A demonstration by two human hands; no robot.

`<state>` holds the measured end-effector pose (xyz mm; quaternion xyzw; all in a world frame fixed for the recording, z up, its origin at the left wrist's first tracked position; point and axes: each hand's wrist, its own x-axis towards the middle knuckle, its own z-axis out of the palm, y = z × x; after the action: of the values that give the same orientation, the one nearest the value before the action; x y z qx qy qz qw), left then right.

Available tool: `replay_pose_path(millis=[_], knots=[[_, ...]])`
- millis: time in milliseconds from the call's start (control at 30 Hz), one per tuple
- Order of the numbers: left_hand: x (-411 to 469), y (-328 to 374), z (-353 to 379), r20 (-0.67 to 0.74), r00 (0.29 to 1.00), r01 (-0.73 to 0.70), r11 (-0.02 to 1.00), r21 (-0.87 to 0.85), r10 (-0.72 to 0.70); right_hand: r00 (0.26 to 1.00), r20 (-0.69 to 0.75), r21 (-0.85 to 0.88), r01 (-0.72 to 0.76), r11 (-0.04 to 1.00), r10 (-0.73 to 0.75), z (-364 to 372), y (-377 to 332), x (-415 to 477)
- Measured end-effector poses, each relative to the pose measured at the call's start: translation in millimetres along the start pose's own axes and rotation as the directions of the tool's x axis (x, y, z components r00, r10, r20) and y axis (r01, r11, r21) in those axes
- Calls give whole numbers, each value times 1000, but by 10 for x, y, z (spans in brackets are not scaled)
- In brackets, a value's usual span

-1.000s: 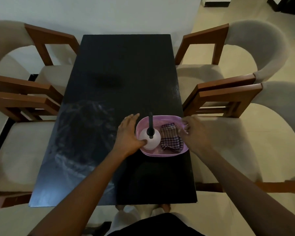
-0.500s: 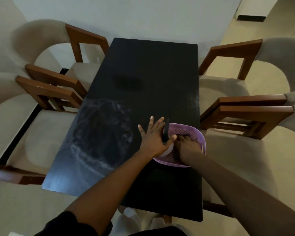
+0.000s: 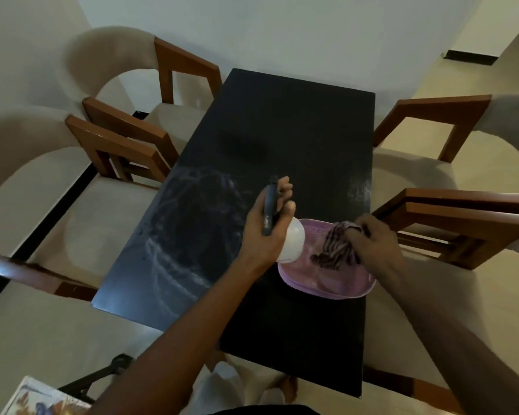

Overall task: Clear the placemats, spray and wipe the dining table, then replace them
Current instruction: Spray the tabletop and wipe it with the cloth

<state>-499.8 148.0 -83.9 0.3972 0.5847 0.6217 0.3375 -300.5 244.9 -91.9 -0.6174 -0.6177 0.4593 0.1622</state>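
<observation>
Left grip (image 3: 265, 232) curled around a white spray bottle (image 3: 294, 244) at the left rim of a pink basket (image 3: 327, 290) by the dark bench's (image 3: 297, 130) right edge. Right grip (image 3: 375, 238) pinches a checked cloth (image 3: 336, 247) over the basket. Pale streaks (image 3: 186, 235) mark the bench's left side.

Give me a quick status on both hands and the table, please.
Left hand grips spray bottle beside pink basket. Right hand grips checked cloth over it. Table bears no placemats, streaks near left; basket occupies near right.
</observation>
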Motion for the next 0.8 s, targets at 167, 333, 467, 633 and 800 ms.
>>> replay_pose_path(millis=[167,333,467,633,800], knots=[[-86,46,-763,-120,991,61,997,52,-54,961,277,816,-249,521,25,123,-494,-162],[-272,-364,-1519,-245,909,392,893,222,-338,891,453,843,-415,343,-36,703,-779,-168],[-302,-683,-1895,-83,876,458,768,447,-475,903,420,786,-411,462,90,1214,-862,-80],[-174,-813,-1994,-11,812,483,662,573,-584,966,175,614,-258,746,190,1711,-857,18],[-65,-891,-2118,19,767,521,640,564,-641,998,-41,309,-32,951,47,2318,-637,105]])
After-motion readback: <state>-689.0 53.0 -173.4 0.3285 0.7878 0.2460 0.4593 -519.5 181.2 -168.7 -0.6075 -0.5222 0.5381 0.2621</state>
